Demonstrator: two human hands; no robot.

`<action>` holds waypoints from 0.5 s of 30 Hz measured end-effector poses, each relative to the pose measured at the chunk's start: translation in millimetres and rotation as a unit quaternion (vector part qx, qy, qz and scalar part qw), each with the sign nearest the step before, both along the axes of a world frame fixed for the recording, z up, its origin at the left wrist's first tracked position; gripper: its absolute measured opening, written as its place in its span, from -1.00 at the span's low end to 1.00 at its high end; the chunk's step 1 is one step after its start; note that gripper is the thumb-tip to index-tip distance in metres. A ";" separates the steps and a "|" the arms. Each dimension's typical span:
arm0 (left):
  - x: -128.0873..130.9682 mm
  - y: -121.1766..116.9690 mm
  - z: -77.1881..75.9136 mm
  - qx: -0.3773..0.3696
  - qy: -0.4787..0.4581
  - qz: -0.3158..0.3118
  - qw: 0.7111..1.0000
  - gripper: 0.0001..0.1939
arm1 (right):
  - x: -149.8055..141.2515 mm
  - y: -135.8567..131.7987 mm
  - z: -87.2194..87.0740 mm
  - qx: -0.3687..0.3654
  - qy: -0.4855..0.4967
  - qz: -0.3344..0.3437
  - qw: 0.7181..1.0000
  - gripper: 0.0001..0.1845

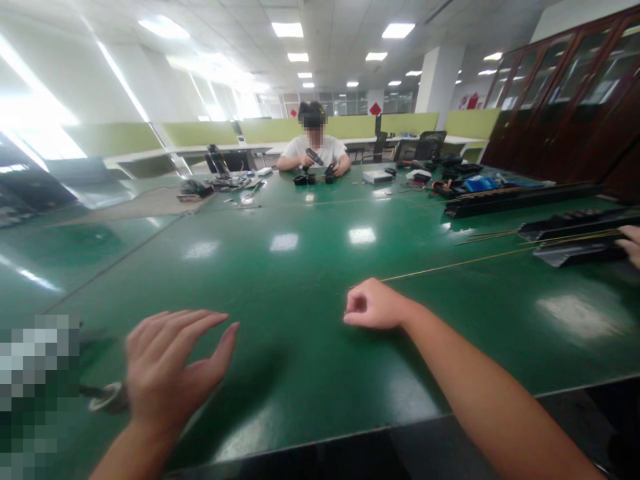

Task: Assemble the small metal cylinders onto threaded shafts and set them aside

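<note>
The rod (pixel 450 268) runs thin and golden from behind the knuckles of the right hand (pixel 374 305) out to the right, over the table (pixel 300 287). Its near end is hidden by that hand, on the far side of the curled fingers. These fingers bend inward toward the thumb in a loose ring; whether they pinch the rod, I cannot tell.

The left hand (pixel 175 363) is well apart from the rod, palm down above the table, fingers extended and thumb held away from them, with nothing between. A roll (pixel 107 398) is just beside its wrist.

Toward the right, the rod's far stretch passes over black channels (pixel 575 252), near more thin rods (pixel 487 235). Another person's hand (pixel 631 245) shows at the right edge near them. Across the table, a co-worker (pixel 315 150) in a white shirt holds a dark tool (pixel 315 157).
</note>
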State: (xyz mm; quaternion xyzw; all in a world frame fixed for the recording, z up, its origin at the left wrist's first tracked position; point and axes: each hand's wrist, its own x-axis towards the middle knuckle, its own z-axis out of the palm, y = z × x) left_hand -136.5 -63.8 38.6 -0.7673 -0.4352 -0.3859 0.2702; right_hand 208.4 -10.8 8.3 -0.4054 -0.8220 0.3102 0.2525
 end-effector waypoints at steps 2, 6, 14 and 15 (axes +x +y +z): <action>36.1 8.0 1.4 -0.045 0.042 -0.099 0.993 -0.62 | -0.2 0.9 -1.1 -0.014 0.004 0.011 1.000 -0.82; 102.0 17.9 -11.1 -0.177 0.124 -0.230 0.949 -0.65 | 0.1 3.1 -4.3 -0.039 0.015 0.033 0.999 -0.78; 147.9 29.8 -25.3 -0.238 0.131 -0.267 0.924 -0.83 | -0.5 5.4 -5.7 -0.058 0.054 0.075 0.994 -0.79; 147.4 30.0 -25.2 -0.239 0.128 -0.267 0.925 -0.84 | -1.0 5.2 -5.5 -0.061 0.054 0.075 0.994 -0.79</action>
